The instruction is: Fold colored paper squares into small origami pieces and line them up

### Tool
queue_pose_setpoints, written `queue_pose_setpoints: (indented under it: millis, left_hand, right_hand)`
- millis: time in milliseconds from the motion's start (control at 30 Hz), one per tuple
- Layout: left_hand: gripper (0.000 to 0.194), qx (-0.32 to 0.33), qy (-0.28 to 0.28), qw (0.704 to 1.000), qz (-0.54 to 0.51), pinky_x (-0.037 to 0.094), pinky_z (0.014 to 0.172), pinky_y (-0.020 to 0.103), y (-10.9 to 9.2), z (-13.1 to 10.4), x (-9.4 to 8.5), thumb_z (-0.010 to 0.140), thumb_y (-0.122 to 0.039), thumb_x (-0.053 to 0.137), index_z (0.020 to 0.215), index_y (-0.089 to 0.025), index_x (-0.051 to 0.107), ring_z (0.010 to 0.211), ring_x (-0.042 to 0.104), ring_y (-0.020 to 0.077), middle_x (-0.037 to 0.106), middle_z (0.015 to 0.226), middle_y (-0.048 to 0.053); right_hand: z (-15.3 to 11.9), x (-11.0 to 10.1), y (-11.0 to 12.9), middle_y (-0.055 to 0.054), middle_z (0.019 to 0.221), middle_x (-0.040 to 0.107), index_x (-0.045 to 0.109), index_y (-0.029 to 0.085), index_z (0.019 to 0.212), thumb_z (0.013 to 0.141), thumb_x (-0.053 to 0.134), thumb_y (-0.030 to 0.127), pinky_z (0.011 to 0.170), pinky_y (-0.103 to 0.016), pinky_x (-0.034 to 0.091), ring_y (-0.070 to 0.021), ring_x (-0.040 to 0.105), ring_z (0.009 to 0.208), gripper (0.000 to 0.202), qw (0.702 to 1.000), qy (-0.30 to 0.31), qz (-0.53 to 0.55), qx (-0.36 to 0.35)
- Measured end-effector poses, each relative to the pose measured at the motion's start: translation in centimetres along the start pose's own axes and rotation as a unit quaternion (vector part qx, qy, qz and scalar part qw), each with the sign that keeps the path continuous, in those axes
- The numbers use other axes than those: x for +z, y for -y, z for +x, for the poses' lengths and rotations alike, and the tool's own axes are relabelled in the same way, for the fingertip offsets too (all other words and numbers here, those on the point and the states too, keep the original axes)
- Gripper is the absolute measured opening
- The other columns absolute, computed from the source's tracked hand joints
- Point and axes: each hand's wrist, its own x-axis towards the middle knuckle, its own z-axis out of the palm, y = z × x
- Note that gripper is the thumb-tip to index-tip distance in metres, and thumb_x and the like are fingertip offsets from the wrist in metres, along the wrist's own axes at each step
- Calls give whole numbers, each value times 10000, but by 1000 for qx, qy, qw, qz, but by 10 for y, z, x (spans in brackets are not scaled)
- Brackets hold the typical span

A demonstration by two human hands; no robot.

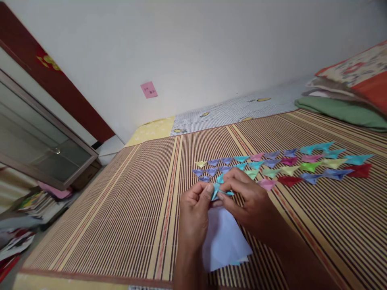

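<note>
Between my two hands is a small piece of folded light-blue paper. The thumb and fingers of my left hand pinch its left side. My right hand pinches its right part, where a narrow point sticks out. Just below my hands lies a stack of pale paper sheets, with a bit of light blue showing at its lower edge. Beyond my hands, rows of small folded paper boats in blue, purple, red, pink, green and yellow rest on the striped mat.
Folded bedding and a pillow are piled at the back right. A pink note is stuck on the white wall. To the left, past the mat's edge, are a glass-fronted cabinet and stacked books.
</note>
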Motion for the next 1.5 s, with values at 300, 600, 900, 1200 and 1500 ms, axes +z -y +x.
queue_pose_setpoints:
  millis: [300,600,900,1200,1500]
  left_hand:
    - [118,2,67,997,21,539,739,208,-7,-5,-1,895,-268,751,934,-157,742,733,692,109,759,813,26]
    - [114,12,33,999,41,561,737,221,-7,-7,6,935,-261,691,938,-170,759,748,705,119,774,847,27]
    - [109,21,17,998,48,595,745,261,-6,-8,12,917,-265,702,925,-169,754,769,733,149,783,847,33]
    - [187,18,-32,999,12,639,721,311,-5,-4,12,867,-328,761,896,-150,714,721,751,168,772,822,40]
    - [180,-3,-13,1000,13,638,679,304,-6,-5,11,889,-321,730,889,-147,683,698,752,173,764,793,49]
  right_hand:
    - [0,-6,0,-4,810,515,566,191,749,883,568,62,714,-309,429,-171,537,802,186,999,5,25,23]
    - [1,-7,-1,-8,812,505,552,187,750,894,557,70,715,-323,410,-178,515,802,186,999,20,12,31]
    - [-1,-7,-5,-4,833,526,526,198,771,887,574,90,715,-310,416,-165,527,795,166,999,11,2,50]
    - [-1,-13,-3,38,707,568,559,214,820,866,656,222,594,-268,417,-141,528,649,107,982,16,7,186]
    - [-1,-21,-5,30,674,619,626,204,787,914,655,262,571,-268,423,-137,553,613,142,987,43,53,147]
